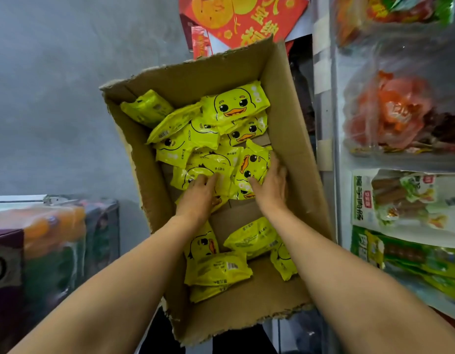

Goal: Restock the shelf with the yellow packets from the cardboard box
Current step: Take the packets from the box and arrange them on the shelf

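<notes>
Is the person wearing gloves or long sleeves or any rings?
No. Both the left hand and the right hand are bare, with no gloves, rings or watch showing. The forearms are uncovered too; no sleeve comes into view.

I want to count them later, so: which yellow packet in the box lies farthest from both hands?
The packet in the far left corner of the cardboard box. It leans on the wall with its printed back up, showing no duck face, apart from the pile under the hands.
</notes>
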### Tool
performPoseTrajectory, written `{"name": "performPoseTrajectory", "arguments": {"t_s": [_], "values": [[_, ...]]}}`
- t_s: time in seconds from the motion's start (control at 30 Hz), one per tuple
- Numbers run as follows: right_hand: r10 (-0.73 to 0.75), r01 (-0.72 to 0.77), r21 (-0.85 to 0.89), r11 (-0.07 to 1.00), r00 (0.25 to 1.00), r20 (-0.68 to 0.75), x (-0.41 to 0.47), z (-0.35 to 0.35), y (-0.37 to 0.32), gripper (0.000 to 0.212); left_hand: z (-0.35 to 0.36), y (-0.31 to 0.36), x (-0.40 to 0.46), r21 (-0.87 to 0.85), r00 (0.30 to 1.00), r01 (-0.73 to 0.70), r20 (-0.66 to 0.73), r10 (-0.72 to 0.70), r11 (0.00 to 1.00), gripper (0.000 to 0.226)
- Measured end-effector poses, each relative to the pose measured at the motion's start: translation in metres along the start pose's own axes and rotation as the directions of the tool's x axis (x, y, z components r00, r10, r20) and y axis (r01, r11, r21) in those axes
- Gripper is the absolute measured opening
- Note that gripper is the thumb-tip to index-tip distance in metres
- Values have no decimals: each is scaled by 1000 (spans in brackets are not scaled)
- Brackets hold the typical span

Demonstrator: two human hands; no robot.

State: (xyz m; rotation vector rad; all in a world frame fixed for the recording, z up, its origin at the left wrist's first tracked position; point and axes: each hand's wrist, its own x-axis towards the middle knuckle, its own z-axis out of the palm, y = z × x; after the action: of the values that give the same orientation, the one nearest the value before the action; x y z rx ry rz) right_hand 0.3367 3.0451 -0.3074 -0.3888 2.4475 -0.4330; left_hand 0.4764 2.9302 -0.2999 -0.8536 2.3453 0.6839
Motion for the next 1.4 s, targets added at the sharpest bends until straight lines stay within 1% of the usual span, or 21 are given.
{"name": "performPoseTrajectory", "arguments": {"t_s": [0.07, 0.13, 0.2, 0.27, 0.37, 0.43, 0.5, 0.57, 0.63, 0.7, 0.77, 0.8, 0.9, 0.97, 1.0, 1.03, 1.1, 1.17, 1.27, 1.33, 1.4], "values": [[-12, 18, -99, 995, 998, 61, 1, -1, -1, 81, -9, -3, 4, 29, 998, 55, -30, -54, 998, 81], [-18, 32, -159, 987, 996, 89, 6, -4, 0, 70, -17, -5, 10, 65, 994, 92, -63, -88, 994, 90], [-40, 64, -244, 968, 994, 104, 10, -8, 0, 58, -20, -10, 18, 135, 994, 81, -89, -69, 988, 93], [-49, 81, -319, 944, 993, 108, 14, -10, -2, 56, -19, -17, 25, 207, 994, 49, -103, -28, 977, 94], [-105, 122, -438, 891, 992, 63, 12, -9, -6, 66, -13, -22, 30, 256, 997, 35, -76, -16, 966, 92], [-203, 208, -479, 853, 977, 64, 12, -3, -5, 84, -12, -24, 31, 243, 995, 70, -86, -51, 968, 88], [-305, 341, -485, 805, 940, 154, 14, 2, -2, 104, -13, -23, 31, 227, 994, 91, -87, -73, 970, 78], [-359, 440, -500, 746, 898, 255, 18, 3, -1, 110, -16, -22, 30, 249, 996, 73, -58, -60, 966, 60], [-336, 437, -552, 710, 899, 281, 20, 0, -3, 111, -16, -20, 27, 307, 998, 57, -29, -50, 950, 57], [-269, 371, -582, 724, 928, 258, 21, -6, -5, 105, -12, -20, 24, 321, 998, 62, -32, -55, 945, 61], [-204, 314, -576, 755, 947, 248, 19, -10, -2, 86, -8, -18, 20, 277, 997, 73, -7, -74, 958, 65], [-180, 296, -582, 757, 951, 251, 17, -11, 1, 76, -8, -17, 17, 211, 995, 94, 21, -101, 973, 63], [-158, 299, -624, 722, 949, 272, 3, -10, 13, 67, -9, -14, 8, -44, 973, 202, 121, -196, 978, 54], [-152, 310, -662, 683, 946, 286, -10, -10, 20, 61, -11, -14, 0, -121, 972, 210, 131, -195, 970, 57], [-135, 302, -651, 697, 946, 295, -16, -10, 23, 58, -13, -14, -4, -152, 972, 217, 126, -199, 964, 59], [-89, 267, -606, 750, 948, 307, -22, -12, 25, 55, -17, -13, -9, -194, 971, 229, 119, -209, 954, 63], [28, 126, -405, 906, 934, 355, -35, -19, 29, 49, -25, -8, -19, -298, 970, 243, 97, -224, 923, 71], [93, -36, -165, 986, 929, 357, -49, -26, 33, 50, -33, -2, -31, -376, 975, 222, 67, -212, 900, 76], [122, -170, 135, 976, 944, 305, -81, -41, 37, 54, -51, 10, -56, -464, 983, 178, 39, -180, 868, 82], [120, -201, 292, 935, 954, 273, -109, -53, 39, 47, -64, 16, -78, -540, 988, 144, 26, -155, 829, 86], [135, -221, 416, 882, 965, 226, -141, -63, 40, 42, -81, 21, -106, -587, 993, 98, 3, -119, 804, 83]]}}
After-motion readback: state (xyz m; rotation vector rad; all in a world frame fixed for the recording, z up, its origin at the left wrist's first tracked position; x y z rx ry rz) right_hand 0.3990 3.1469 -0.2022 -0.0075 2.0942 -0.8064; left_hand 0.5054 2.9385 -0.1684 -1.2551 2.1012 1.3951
